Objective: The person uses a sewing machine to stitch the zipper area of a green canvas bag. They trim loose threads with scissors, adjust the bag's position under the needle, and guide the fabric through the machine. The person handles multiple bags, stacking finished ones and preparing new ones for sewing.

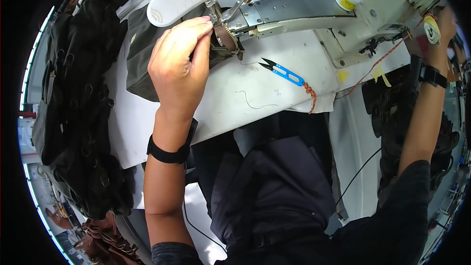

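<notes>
My left hand (179, 64) is closed in a pinch beside the needle and presser parts of a sewing machine (304, 7). What its fingertips hold, if anything, cannot be made out. Dark olive fabric (142, 64) lies under and beside that hand, running in beneath the machine head. At the far right my right hand (445, 25) reaches to the machine's end, next to a small cream-yellow roll (431, 30); its fingers are hidden. Blue-handled thread snips (288, 74) with black blades lie on the white table (221, 108), a braided orange-brown cord tied to them.
A loose dark thread (252, 104) rests near the table's front edge. Dark bags with metal rings (78, 103) are heaped at the left, and more dark pieces (392, 118) hang below my right arm. A red-orange cord (375, 66) runs from the machine over the table.
</notes>
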Action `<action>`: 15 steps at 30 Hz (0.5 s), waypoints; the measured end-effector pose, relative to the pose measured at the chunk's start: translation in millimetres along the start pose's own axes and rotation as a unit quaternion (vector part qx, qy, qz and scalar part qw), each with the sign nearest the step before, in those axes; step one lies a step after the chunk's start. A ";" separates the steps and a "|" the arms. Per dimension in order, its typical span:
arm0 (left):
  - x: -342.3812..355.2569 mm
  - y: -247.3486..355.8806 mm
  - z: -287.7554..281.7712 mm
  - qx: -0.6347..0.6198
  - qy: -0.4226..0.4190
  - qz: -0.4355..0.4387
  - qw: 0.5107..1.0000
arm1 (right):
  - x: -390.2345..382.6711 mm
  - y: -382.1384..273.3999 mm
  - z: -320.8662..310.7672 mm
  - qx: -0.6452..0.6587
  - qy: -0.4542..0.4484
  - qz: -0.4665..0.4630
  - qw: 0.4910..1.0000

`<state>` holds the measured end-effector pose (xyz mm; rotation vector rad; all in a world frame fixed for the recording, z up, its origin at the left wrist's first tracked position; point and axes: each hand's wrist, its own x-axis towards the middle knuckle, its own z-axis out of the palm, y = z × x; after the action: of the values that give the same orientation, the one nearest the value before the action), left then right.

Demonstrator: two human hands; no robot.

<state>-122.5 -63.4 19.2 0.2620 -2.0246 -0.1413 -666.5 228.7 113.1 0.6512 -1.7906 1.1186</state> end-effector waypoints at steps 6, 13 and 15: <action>2.3 2.8 0.2 0.001 0.004 0.002 1.000 | -28.2 16.4 8.4 -0.060 -0.008 0.022 0.998; -6.9 0.2 -1.4 0.011 -0.018 -0.061 0.998 | -37.4 37.0 29.6 0.114 0.025 0.117 0.986; -6.1 1.8 0.4 0.035 -0.027 -0.065 0.997 | -38.4 37.7 33.3 -0.129 0.021 -0.098 0.987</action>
<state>-120.4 -60.1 14.1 0.4382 -2.0688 -0.1592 -692.4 215.1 57.0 0.6277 -1.7555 0.7489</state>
